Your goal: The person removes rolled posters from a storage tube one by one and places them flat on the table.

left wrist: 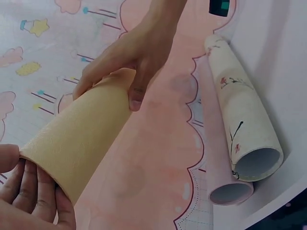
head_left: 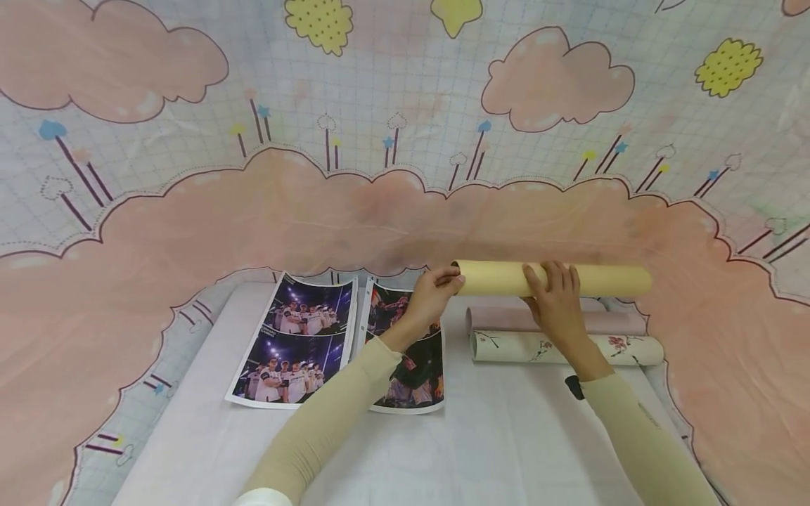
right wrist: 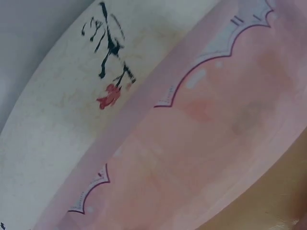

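A yellow textured paper roll (head_left: pixel 614 280) is held up off the table at the far side. My left hand (head_left: pixel 427 302) pinches the rim at its left end, thumb outside and fingers inside the opening, as the left wrist view shows. Around the middle of the roll, my right hand (head_left: pixel 562 309) grips with fingers over the top and thumb on the near side. Below it lie a pink paper roll (head_left: pixel 616 323) and a cream roll with a blossom print (head_left: pixel 506 347), side by side. The right wrist view catches only a corner of the yellow roll (right wrist: pixel 273 196).
Photo sheets (head_left: pixel 291 365) lie on the white table (head_left: pixel 481 436) at the left, and another printed sheet (head_left: pixel 411 379) sits beside them, partly behind my left forearm. A cloth with clouds (head_left: pixel 354 225) hangs behind the table and along its sides.
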Tool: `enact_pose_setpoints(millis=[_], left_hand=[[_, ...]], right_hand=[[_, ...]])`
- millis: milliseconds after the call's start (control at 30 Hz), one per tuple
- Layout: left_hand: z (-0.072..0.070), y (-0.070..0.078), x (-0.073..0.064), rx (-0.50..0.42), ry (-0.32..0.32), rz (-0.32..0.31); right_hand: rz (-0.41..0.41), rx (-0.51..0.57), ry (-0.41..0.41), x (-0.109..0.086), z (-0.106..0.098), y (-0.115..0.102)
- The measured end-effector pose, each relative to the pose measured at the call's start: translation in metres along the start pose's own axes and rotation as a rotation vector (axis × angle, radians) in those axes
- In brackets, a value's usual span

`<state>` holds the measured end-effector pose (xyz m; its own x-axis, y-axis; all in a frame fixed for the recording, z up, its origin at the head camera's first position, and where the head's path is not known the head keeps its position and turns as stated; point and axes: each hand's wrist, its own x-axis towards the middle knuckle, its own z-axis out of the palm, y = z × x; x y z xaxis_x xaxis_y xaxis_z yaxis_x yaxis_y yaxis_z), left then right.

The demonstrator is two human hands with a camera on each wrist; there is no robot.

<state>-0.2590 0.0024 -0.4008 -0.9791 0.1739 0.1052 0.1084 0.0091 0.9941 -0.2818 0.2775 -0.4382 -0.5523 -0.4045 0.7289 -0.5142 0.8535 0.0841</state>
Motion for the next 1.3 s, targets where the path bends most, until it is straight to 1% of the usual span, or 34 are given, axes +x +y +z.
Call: enact_pose_setpoints(millis=[67,233,333,500,667,867,1000,1167,1300], left_hand=[[-0.004,0.0,-0.008,-0.002,-0.009,0.002],[-0.011,-0.002,-0.026,0.0,-0.019,0.012],[-0.014,-0.004,-0.036,0.018,-0.019,0.01],[-0.019,-0.011,-0.05,0.03,-0.007,0.001],[-0.029,-0.02,-0.064,0.007,0.002,-0.008],[-0.043,-0.033,-0.082,0.009,-0.003,-0.028],[-0.053,-0.043,-0.096,0.022,0.002,-0.073],[-0.063,-0.052,-0.11,0.019,0.007,-0.117],[-0.068,-0.058,-0.117,0.028,0.028,-0.129]], right_hand=[[-0.008,0.01,0.005,-0.004,-0.005,-0.006],[-0.021,-0.015,-0.005,-0.014,-0.016,-0.022],[-0.023,-0.036,0.022,-0.022,-0.019,-0.032],[-0.021,-0.014,0.085,-0.032,-0.021,-0.047],[-0.038,0.023,0.082,-0.04,-0.019,-0.062],[-0.066,0.024,0.038,-0.052,-0.019,-0.079],[-0.076,0.035,-0.023,-0.061,-0.02,-0.092],[-0.064,0.058,-0.091,-0.07,-0.018,-0.108],[-0.048,0.076,-0.138,-0.075,-0.014,-0.117]])
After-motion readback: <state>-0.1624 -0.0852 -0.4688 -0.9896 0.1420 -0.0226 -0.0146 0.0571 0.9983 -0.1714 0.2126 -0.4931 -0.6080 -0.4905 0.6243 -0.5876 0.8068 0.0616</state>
